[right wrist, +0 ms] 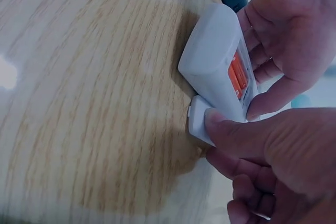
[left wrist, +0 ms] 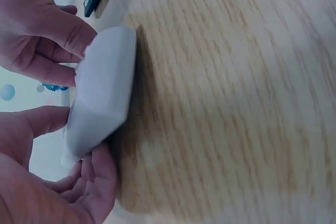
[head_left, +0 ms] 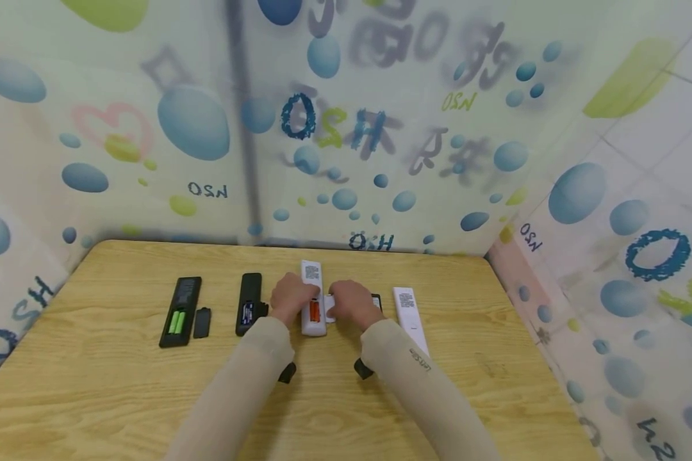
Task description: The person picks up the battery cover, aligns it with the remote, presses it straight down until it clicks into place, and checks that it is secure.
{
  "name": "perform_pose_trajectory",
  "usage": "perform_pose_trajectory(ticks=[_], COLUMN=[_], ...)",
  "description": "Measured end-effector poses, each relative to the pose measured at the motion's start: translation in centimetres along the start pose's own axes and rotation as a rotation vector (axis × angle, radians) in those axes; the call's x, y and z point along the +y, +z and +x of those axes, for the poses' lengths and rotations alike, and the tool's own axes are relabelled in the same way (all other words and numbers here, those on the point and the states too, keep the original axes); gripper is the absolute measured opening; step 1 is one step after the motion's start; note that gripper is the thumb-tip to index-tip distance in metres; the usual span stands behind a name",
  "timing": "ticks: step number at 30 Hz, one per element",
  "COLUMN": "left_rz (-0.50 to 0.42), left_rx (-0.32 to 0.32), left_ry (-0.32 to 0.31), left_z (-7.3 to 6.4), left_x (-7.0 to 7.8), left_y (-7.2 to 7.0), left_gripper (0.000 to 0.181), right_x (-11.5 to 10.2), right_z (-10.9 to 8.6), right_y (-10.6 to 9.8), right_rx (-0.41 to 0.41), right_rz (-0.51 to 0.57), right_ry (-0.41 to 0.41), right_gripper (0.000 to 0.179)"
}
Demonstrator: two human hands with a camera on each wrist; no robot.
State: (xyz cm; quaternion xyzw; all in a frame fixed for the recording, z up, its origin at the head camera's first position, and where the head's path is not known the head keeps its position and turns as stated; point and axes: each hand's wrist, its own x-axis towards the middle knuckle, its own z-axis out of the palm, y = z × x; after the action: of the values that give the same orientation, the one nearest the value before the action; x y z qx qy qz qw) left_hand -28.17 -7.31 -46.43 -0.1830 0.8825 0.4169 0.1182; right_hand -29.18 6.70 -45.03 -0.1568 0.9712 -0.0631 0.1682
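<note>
A white remote control [head_left: 313, 326] lies back up on the table, its battery bay open with orange batteries [right wrist: 238, 78] inside. My left hand [head_left: 291, 298] grips its left side; in the left wrist view the thumb and fingers of that hand [left wrist: 58, 187] lie on opposite sides of the remote [left wrist: 102, 87]. Close against the remote's right side, my right hand [head_left: 354, 304] pinches a small white battery cover [right wrist: 198, 120] between thumb and fingers. The right wrist view shows the cover low beside the remote, near the tabletop.
To the left lie a black remote [head_left: 248, 288] with batteries showing and another black remote [head_left: 187, 291] with green batteries, its cover [head_left: 202, 323] beside it. A dark remote [head_left: 377, 301] is mostly hidden behind my right hand. Further right lies a white remote [head_left: 409, 314]. A patterned wall [head_left: 334, 173] backs the table.
</note>
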Motion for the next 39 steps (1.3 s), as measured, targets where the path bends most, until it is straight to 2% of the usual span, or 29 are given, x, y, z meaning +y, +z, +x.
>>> perform_pose_trajectory(ticks=[5,10,16,20,27,39], left_rz=[-0.103,-0.181,-0.253,-0.28,-0.314,-0.355], left_rx=[-0.034,-0.055,-0.085,-0.098,-0.103,-0.118], left_ry=[-0.008,-0.015,0.009,0.06,0.15,0.194], left_z=[0.2,0.1,0.0,-0.1,-1.0,-2.8], left_x=[-0.6,-1.1,-1.2,-1.1,-1.0,-1.0], left_y=[-0.1,-0.5,-1.0,-1.4,-2.5,-2.9], left_gripper=[0.042,0.04,0.05,0.054,0.05,0.049], right_x=[-0.1,-0.2,0.2,0.4,0.2,0.7], right_z=[-0.2,-0.5,-1.0,-1.6,-2.5,-4.2], right_y=[0.2,0.2,0.1,-0.5,-1.7,-2.2], right_rx=[0.052,0.154,0.251,0.276,0.289,0.314], right_rz=[-0.063,-0.151,-0.081,-0.04,-0.045,-0.065], right_ry=[-0.026,-0.069,-0.073,-0.072,-0.087,-0.119], right_gripper=[0.03,0.025,0.019,0.019,0.019,0.02])
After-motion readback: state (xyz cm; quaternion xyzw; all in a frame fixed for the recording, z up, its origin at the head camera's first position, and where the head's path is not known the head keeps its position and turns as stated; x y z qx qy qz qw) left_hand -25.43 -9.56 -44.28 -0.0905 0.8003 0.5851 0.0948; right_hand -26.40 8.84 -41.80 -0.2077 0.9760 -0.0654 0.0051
